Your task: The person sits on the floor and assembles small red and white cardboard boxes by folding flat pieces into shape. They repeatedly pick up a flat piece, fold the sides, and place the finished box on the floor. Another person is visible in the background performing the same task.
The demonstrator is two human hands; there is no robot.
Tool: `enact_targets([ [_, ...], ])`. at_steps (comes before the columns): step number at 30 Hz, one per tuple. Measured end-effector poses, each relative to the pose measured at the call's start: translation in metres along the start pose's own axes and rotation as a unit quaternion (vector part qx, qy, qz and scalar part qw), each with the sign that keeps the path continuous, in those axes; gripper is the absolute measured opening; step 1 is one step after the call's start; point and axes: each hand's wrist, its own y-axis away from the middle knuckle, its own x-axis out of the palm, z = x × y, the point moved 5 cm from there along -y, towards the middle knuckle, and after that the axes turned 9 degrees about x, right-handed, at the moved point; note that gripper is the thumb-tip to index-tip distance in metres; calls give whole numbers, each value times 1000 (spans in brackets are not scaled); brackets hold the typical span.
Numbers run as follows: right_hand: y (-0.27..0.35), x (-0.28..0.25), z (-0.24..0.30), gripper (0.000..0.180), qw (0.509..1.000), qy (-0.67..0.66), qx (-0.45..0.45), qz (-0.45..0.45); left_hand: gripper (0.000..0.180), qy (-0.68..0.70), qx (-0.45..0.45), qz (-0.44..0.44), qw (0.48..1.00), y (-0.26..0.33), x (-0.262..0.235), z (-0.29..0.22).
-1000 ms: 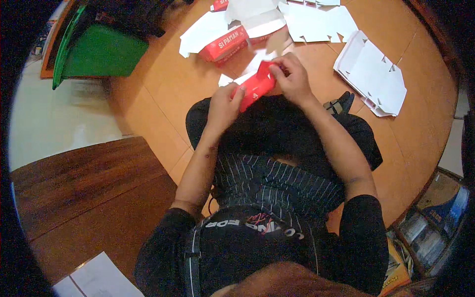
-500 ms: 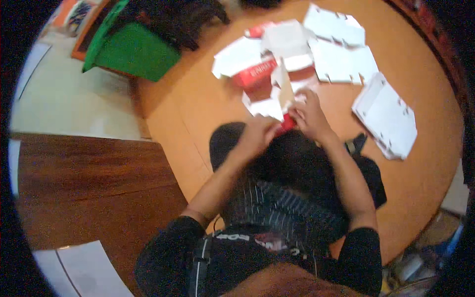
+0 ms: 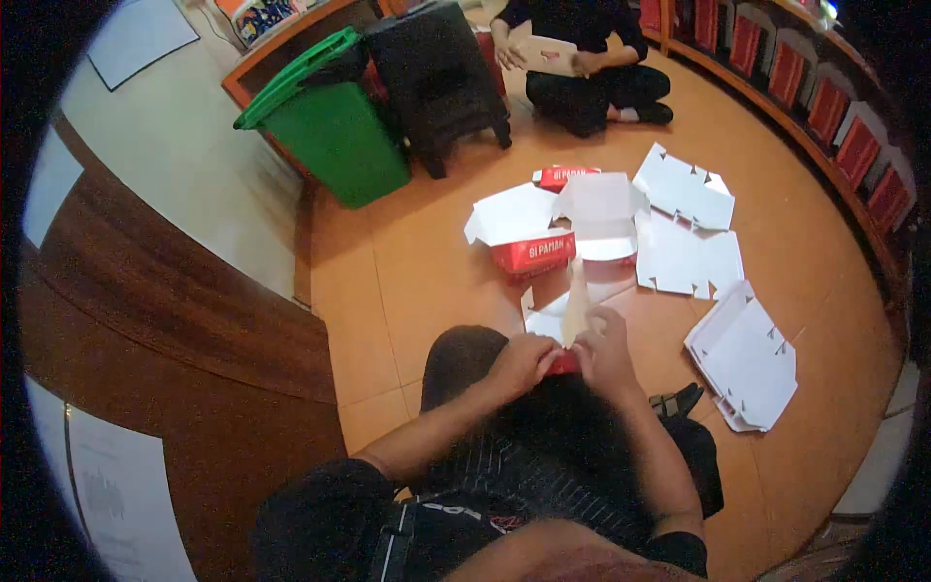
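Close in front of my lap, a partly folded cardboard box, white inside and red outside, is between my hands. My left hand grips its near left edge, fingers bent in a pinch. On the near right side my right hand pinches the same box, next to an upright flap. Just beyond stand two folded boxes with raised lids: a red one with a white inside and another open box. Part of the box under my hands is hidden by my fingers.
Flat white box blanks lie to the right, with a stack of blanks nearer. Another small red box lies behind. A green bin and black chair stand far left. A seated person holds cardboard; red-filled shelves line the right.
The view has tilted up, bringing the seated person and shelves into sight and shifting the boxes lower. Both hands stay on the box, drawn slightly closer together.
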Motion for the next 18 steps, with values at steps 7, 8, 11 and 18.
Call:
enact_targets([
  [7, 3, 3, 5, 11, 999, -19, 2, 25, 19, -8, 9, 12, 1000, 0, -3, -5],
  [8, 5, 4, 3, 12, 999, -13, 3, 35, 19, -14, 21, 17, 1000, 2, -2, -4],
  [11, 6, 3, 4, 13, 999, -17, 13, 41, 18, -49, 33, -1, 998, 6, -4, -6],
  [18, -7, -11, 3, 11, 995, -78, 69, -10, 23, -9, -17, -50, 999, -1, -14, -10],
])
